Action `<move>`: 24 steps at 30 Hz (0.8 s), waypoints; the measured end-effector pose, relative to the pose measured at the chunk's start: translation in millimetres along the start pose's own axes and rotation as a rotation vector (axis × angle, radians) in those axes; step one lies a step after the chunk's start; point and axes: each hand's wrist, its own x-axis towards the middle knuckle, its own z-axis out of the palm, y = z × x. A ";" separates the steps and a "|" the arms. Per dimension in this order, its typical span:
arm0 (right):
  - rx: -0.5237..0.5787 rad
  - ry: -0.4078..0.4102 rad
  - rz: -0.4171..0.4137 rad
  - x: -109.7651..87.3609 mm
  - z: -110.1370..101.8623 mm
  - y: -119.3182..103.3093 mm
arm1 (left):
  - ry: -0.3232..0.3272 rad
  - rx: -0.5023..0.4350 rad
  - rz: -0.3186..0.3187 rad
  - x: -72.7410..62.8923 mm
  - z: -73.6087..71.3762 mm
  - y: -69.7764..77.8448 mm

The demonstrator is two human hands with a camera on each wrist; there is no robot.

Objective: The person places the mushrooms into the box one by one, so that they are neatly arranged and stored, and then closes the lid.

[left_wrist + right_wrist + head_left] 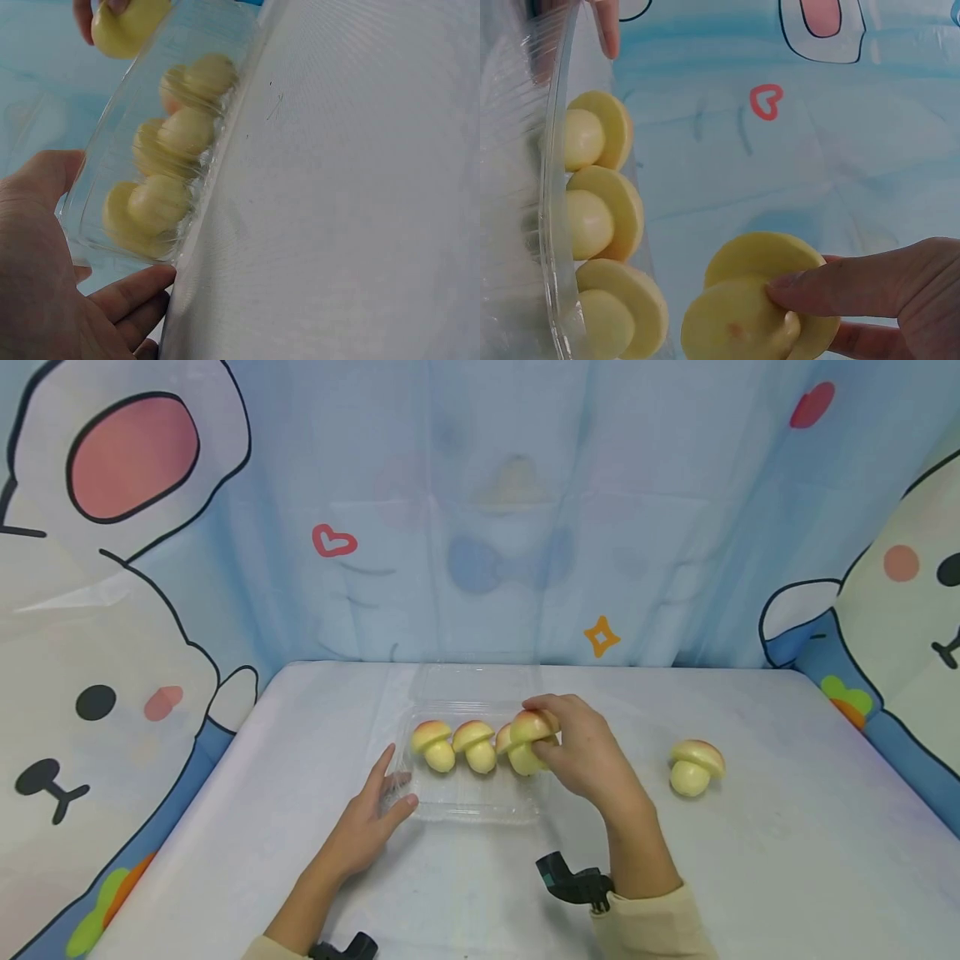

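Observation:
My right hand (585,747) pinches a yellow toy mushroom (731,311) with a reddish-topped cap between thumb and fingers, held up over the right end of a clear plastic container (476,816). Three similar mushrooms stand in a row inside: a left one (433,745), a middle one (475,745) and a right one (622,309), which the held mushroom partly covers in the head view. At the container's left end, my left hand (363,827) is spread with fairly straight fingers, thumb and fingertips right at its wall.
Another mushroom (693,768) rests on the white table (780,860), right of my right forearm. The container's clear lid (476,681) stands open at the back. A blue cartoon curtain (660,527) hangs behind the table's far edge.

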 end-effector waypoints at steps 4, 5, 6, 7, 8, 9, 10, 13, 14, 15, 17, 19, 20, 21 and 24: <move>0.000 -0.007 -0.013 1.8 5.2 -2.1 | 0.000 0.003 -0.003 -0.1 -0.1 0.5; -0.001 -0.009 -0.019 2.2 6.4 -3.0 | -0.001 0.002 -0.003 0.0 -0.1 0.6; 0.000 -0.009 -0.025 2.7 7.7 -3.9 | -0.001 0.002 -0.002 0.1 -0.2 0.8; 0.003 -0.011 -0.029 3.2 9.0 -4.7 | -0.001 0.003 -0.002 0.3 -0.1 0.7; 0.005 -0.012 -0.032 3.6 10.3 -5.6 | -0.001 0.005 -0.001 0.5 -0.1 0.7; 0.004 -0.012 -0.039 3.9 11.5 -6.4 | 0.000 0.007 -0.001 0.7 -0.1 0.8; 0.006 -0.013 -0.040 4.2 12.9 -7.2 | 0.000 0.009 -0.001 0.8 -0.1 0.8; 0.010 -0.018 -0.045 4.7 16.6 -9.7 | 0.002 0.014 -0.003 0.6 -0.5 0.7; 0.015 -0.021 -0.047 4.7 17.8 -10.6 | 0.002 0.016 -0.003 0.5 -0.6 0.6; 0.020 -0.024 -0.050 4.7 19.1 -11.4 | 0.001 0.015 -0.003 0.3 -0.7 0.4; 0.034 -0.031 -0.056 4.8 21.9 -13.1 | 0.002 0.014 -0.004 0.0 -0.8 0.2; 0.052 -0.036 -0.064 4.9 24.8 -14.5 | 0.000 0.012 -0.004 0.1 -0.8 0.0; 0.058 -0.037 -0.069 5.0 26.2 -15.2 | 0.000 0.012 -0.004 0.2 -0.7 -0.2; 0.061 -0.037 -0.077 5.0 27.5 -15.9 | -0.001 0.012 -0.004 0.4 -0.6 -0.3; 0.062 -0.036 -0.090 5.2 31.2 -17.6 | -0.003 0.013 -0.008 0.8 -0.3 -0.6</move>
